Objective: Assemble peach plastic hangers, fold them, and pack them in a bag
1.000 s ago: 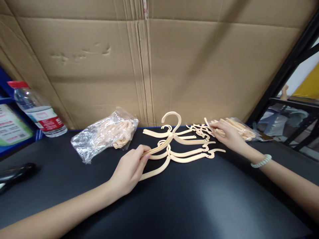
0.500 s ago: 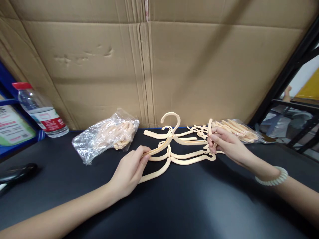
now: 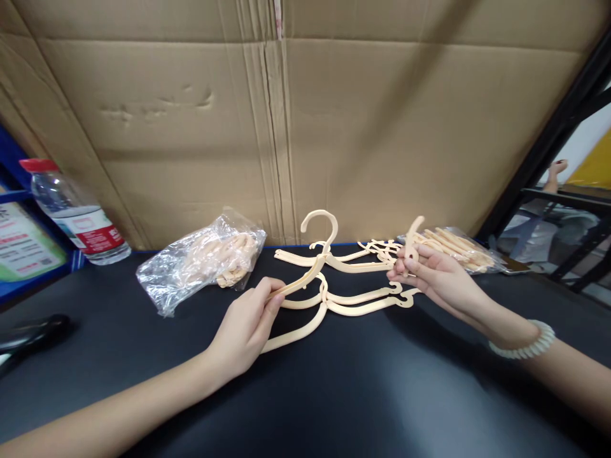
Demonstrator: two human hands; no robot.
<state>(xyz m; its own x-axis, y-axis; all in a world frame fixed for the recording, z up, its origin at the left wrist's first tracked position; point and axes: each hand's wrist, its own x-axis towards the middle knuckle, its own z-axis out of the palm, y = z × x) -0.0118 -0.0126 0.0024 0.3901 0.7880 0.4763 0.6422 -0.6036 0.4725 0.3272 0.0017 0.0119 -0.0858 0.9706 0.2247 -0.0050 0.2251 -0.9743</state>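
My left hand pinches one arm of a cream plastic hanger, which is raised off the table with its hook upward. In my right hand, thumb and fingers close on a small curved cream hook piece that has a hole near its lower end. The raised hanger's other arm reaches toward my right fingers; whether they touch it I cannot tell. Below lie more cream hangers with notched ends, partly hidden by the left hand. A heap of small hook pieces lies behind the right hand.
A clear bag of cream parts lies at the left and another bag of long cream pieces at the right. A red-capped water bottle leans by a blue rack. Cardboard walls off the back of the black table.
The raised hanger has shifted slightly left and up with my left hand. In my right hand the hook piece has turned, showing more of its length and its hole.
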